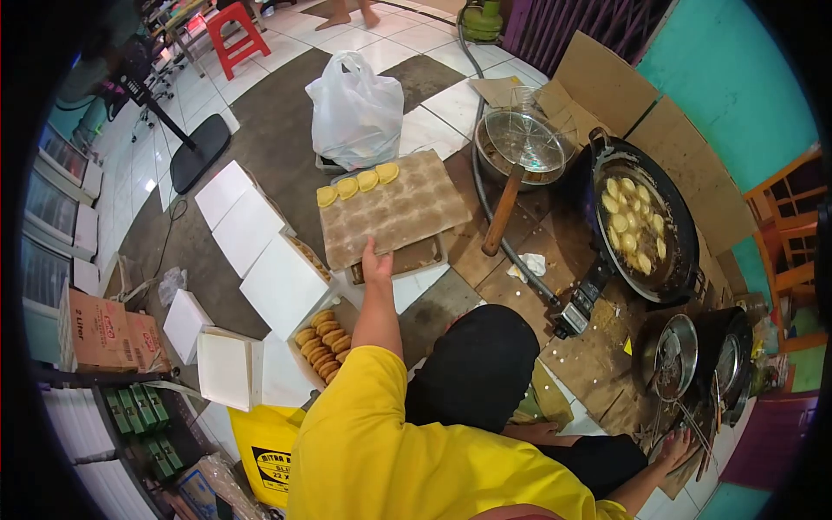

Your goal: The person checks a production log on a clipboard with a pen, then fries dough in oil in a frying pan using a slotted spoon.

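We have the floured board (394, 217) well to the left of the black wok (683, 238), lying flat side up with its long axis running left to right, one short end facing the wok and that end slightly farther from us. Four yellow pastries (367, 180) sit in a row along its far edge, toward the corner away from the wok.

Our left hand (376, 263), left of the wok, is clamped on the near long edge of the board, around the middle of that side, one digit lying over the top. Our right hand (676, 449) is on the near side of the wok, by some thin metal utensils (696, 429); its fingers look slightly apart, but we cannot tell whether they grip anything.

Pale pieces (635, 221) fry in oil inside the wok. Left of the wok we see a strainer (524, 143) with a wooden handle, then a white plastic bag (355, 113) just beyond the board, and, farthest from the wok, a box of browned pastries (322, 345).
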Demonstrator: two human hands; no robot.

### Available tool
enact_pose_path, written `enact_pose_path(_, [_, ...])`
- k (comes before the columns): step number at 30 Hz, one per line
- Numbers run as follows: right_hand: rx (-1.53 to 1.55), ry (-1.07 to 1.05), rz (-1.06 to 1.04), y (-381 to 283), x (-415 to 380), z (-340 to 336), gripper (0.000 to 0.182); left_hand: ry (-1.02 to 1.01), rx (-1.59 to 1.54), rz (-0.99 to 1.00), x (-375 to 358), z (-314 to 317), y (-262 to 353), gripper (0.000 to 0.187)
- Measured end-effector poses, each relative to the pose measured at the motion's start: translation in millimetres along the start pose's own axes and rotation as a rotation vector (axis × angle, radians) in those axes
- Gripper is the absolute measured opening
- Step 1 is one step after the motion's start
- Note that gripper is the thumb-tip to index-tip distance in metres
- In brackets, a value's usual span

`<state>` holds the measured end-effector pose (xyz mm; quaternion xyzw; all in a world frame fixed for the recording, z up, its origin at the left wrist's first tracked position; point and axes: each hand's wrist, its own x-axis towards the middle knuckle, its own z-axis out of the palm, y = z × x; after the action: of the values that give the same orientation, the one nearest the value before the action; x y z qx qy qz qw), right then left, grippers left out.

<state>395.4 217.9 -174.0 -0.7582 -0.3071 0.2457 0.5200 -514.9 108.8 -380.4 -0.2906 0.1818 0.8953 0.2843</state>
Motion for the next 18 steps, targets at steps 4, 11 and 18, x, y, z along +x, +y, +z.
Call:
enact_pose_path(4, [0.004, -0.08, -0.047, 6, 11, 12, 0.043, -0.101, -0.024, 0.055, -15, -5, 9, 0.03])
enact_pose_path(11, [-0.221, -0.117, -0.224, -3, 7, 30, 0.047, -0.255, 0.09, 0.063, -90, 24, 58, 0.029])
enact_pose_path(18, [-0.453, -0.108, -0.273, 3, 6, 27, 0.047, -0.294, 0.0, 0.2, -89, 70, 151, 0.025])
